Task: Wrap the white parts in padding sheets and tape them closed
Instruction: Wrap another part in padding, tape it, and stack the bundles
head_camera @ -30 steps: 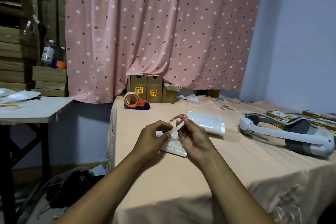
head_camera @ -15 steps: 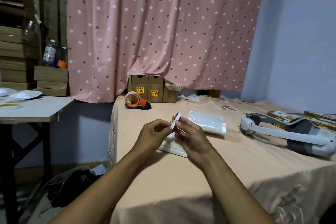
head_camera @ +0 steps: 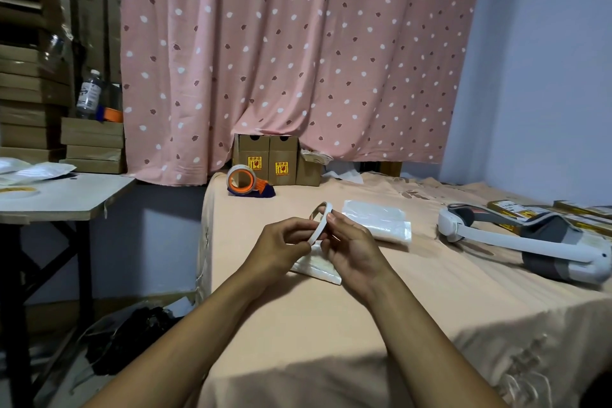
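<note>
We hold a white ring part (head_camera: pixel 320 221) pinched between left hand (head_camera: pixel 281 247) and right hand (head_camera: pixel 352 248) just above one padding sheet (head_camera: pixel 316 267), stack of sheets (head_camera: pixel 377 220) beside it, tape dispenser (head_camera: pixel 246 180) beyond: wrapping and taping not yet begun.

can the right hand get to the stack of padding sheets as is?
Probably yes, once freed: the padding sheets lie uncovered on the bed just beyond the right hand. But both hands now pinch a thin white ring, the left hand included.
</note>
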